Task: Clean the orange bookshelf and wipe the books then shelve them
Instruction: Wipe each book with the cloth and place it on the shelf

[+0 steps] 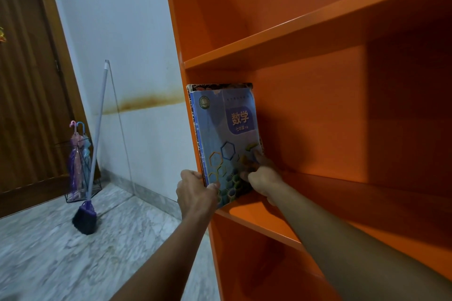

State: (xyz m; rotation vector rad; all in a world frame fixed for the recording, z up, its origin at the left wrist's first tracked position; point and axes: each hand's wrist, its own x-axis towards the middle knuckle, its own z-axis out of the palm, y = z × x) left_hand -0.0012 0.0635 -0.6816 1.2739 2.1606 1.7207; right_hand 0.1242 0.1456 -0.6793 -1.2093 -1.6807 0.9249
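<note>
Umbrellas [77,154]: far to the left of the left hand, standing in a wire basket [73,197] by the door.
Broom [85,219]: left of the left hand, leaning on the wall.
Left hand [195,190]: grips the lower spine edge of the books, thumb on the front cover.
Blue book [227,134]: between both hands, upright on the shelf board, at its left end.
Second book [220,86]: just behind the blue one, only its edges show.
Right hand [263,176]: fingers curled on the blue book's lower right corner, holding it.
Orange bookshelf [305,39]: around and right of the right hand.

The bookshelf [293,39] was plain orange. The book [220,134] I held was blue, patterned with coloured hexagons. The broom [85,215] was purple.
</note>
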